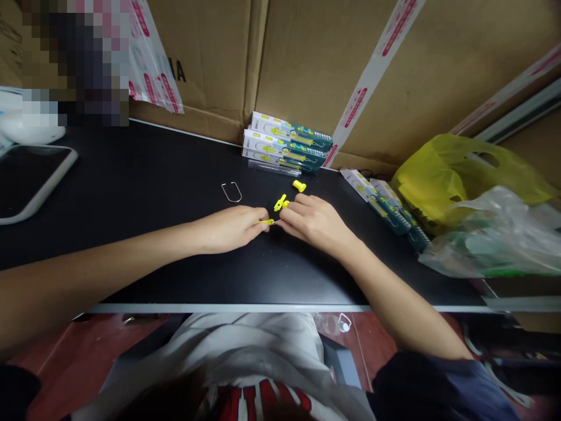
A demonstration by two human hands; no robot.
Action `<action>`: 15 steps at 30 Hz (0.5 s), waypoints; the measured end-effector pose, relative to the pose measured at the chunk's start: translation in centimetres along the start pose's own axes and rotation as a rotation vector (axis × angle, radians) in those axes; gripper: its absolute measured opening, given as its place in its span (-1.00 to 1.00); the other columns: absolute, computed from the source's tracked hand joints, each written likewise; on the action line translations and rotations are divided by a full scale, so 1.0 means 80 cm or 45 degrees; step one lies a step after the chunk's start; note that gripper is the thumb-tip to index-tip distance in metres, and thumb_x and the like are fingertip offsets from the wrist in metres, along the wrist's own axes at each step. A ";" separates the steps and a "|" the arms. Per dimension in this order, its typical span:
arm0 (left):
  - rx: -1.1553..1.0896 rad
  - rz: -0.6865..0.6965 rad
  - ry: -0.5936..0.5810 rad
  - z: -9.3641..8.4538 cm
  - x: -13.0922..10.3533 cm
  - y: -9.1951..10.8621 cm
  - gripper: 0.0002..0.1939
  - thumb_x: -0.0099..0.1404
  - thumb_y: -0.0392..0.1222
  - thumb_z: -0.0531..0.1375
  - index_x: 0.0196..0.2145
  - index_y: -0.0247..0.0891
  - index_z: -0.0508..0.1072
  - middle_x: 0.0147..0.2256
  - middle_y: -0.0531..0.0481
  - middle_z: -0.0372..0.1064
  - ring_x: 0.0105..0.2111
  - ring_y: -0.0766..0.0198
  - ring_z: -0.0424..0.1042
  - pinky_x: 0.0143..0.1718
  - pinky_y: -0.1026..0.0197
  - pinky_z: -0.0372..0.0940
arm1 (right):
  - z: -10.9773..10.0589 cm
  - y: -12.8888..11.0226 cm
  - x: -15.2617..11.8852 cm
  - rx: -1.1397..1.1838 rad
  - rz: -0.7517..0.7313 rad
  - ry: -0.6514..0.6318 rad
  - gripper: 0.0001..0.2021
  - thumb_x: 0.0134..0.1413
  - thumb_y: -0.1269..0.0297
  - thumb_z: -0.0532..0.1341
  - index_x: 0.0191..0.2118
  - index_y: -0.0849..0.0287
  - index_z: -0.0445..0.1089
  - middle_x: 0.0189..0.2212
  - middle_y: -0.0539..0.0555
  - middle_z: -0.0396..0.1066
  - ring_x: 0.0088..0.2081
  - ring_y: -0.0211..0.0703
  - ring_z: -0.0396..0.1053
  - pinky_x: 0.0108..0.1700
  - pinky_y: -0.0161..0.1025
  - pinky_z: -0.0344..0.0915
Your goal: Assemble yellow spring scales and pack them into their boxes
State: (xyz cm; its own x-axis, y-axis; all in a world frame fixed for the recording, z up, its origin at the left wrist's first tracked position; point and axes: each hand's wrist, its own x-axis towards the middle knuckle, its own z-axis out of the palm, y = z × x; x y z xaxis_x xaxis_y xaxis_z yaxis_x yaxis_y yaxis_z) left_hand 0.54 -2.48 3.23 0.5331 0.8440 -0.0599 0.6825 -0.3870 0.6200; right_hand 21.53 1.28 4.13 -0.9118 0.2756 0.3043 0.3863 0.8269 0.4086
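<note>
My left hand (234,228) is closed, pinching a flat yellow plastic piece (265,221) between thumb and fingers. My right hand (318,225) faces it, its fingertips closed on a small thin metal piece (276,221) that meets the yellow one; most of this metal piece is hidden. Just beyond the right fingers lies a yellow plastic part (279,203) with a narrow stem. Farther back is a short yellow tube (299,186) with a flared end. A bent metal wire loop (232,192) rests on the black table behind my left hand.
Stacked printed boxes (284,143) picturing hooked spring scales stand against the cardboard (307,64), with a clear plastic tube (274,168) before them. More boxes (385,204) lie at right, beside yellow (438,169) and clear plastic bags (504,234). A phone (35,178) lies far left.
</note>
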 end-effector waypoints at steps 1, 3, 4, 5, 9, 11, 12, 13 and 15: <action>0.009 0.000 0.008 0.001 0.000 -0.001 -0.78 0.34 -0.13 -0.05 -0.42 -0.22 0.26 -0.45 0.01 0.33 -0.43 0.24 0.35 -0.36 0.23 0.14 | 0.000 -0.001 0.000 0.000 -0.001 -0.004 -0.66 0.37 0.21 -0.05 -0.39 0.18 0.32 -0.52 0.05 0.33 -0.38 -0.16 0.16 -0.36 -0.22 -0.03; 0.037 -0.007 0.015 0.002 0.000 -0.001 -0.78 0.34 -0.13 -0.04 -0.44 -0.21 0.23 -0.46 0.01 0.32 -0.45 0.25 0.34 -0.37 0.23 0.13 | 0.000 -0.004 0.001 0.006 -0.006 -0.008 -0.65 0.38 0.23 -0.07 -0.41 0.17 0.31 -0.54 0.05 0.32 -0.39 -0.17 0.15 -0.37 -0.22 -0.04; 0.050 -0.010 0.012 0.003 0.000 -0.001 -0.79 0.34 -0.14 -0.04 -0.45 -0.21 0.22 -0.46 0.01 0.32 -0.46 0.25 0.33 -0.38 0.23 0.13 | 0.001 -0.005 0.001 0.011 -0.010 -0.009 -0.64 0.38 0.23 -0.07 -0.41 0.17 0.31 -0.54 0.05 0.32 -0.40 -0.17 0.14 -0.37 -0.22 -0.04; 0.062 -0.011 0.008 0.003 0.000 -0.001 -0.79 0.34 -0.14 -0.04 -0.45 -0.21 0.22 -0.46 0.01 0.32 -0.46 0.25 0.33 -0.39 0.23 0.12 | 0.001 -0.006 0.002 0.018 -0.011 -0.015 -0.64 0.38 0.23 -0.07 -0.42 0.18 0.31 -0.55 0.05 0.32 -0.40 -0.17 0.14 -0.38 -0.23 -0.04; 0.087 -0.008 -0.005 0.004 0.000 -0.001 -0.80 0.34 -0.16 -0.05 -0.44 -0.21 0.22 -0.47 0.02 0.31 -0.46 0.25 0.33 -0.40 0.23 0.11 | 0.000 -0.009 0.002 0.061 -0.008 -0.092 -0.63 0.38 0.23 -0.09 -0.42 0.18 0.30 -0.53 0.05 0.33 -0.40 -0.18 0.13 -0.38 -0.22 -0.05; 0.093 -0.011 -0.004 0.004 -0.001 -0.001 -0.80 0.34 -0.17 -0.04 -0.44 -0.21 0.22 -0.46 0.02 0.32 -0.46 0.25 0.33 -0.40 0.23 0.12 | -0.001 -0.009 0.002 0.081 -0.012 -0.114 -0.63 0.39 0.24 -0.09 -0.41 0.18 0.30 -0.51 0.06 0.35 -0.40 -0.18 0.14 -0.38 -0.22 -0.04; 0.094 -0.013 -0.001 0.004 -0.001 0.000 -0.80 0.35 -0.17 -0.04 -0.44 -0.21 0.22 -0.46 0.02 0.32 -0.46 0.25 0.33 -0.41 0.23 0.12 | -0.001 -0.009 0.002 0.091 -0.013 -0.114 -0.64 0.39 0.25 -0.09 -0.40 0.18 0.30 -0.50 0.06 0.35 -0.40 -0.18 0.15 -0.38 -0.23 -0.03; 0.095 -0.018 0.002 0.004 -0.002 0.000 -0.80 0.35 -0.17 -0.04 -0.44 -0.21 0.22 -0.46 0.02 0.32 -0.46 0.25 0.33 -0.41 0.23 0.12 | -0.002 -0.008 0.002 0.102 -0.011 -0.111 -0.65 0.39 0.25 -0.09 -0.39 0.18 0.30 -0.49 0.06 0.35 -0.39 -0.18 0.16 -0.37 -0.23 -0.02; 0.099 -0.024 0.006 0.004 -0.003 0.001 -0.79 0.36 -0.15 -0.05 -0.43 -0.21 0.22 -0.45 0.01 0.32 -0.46 0.25 0.34 -0.42 0.23 0.12 | -0.003 -0.008 0.002 0.134 0.001 -0.112 -0.66 0.39 0.24 -0.09 -0.38 0.18 0.30 -0.47 0.06 0.37 -0.38 -0.18 0.18 -0.36 -0.25 0.02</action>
State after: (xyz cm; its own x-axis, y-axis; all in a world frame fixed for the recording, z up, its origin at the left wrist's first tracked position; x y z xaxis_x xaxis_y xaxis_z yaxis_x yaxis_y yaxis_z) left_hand 0.60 -2.81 3.03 0.5171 0.8533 -0.0672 0.7293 -0.3982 0.5564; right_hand 21.19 0.72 4.12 -0.9220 0.3141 0.2263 0.3744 0.8722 0.3148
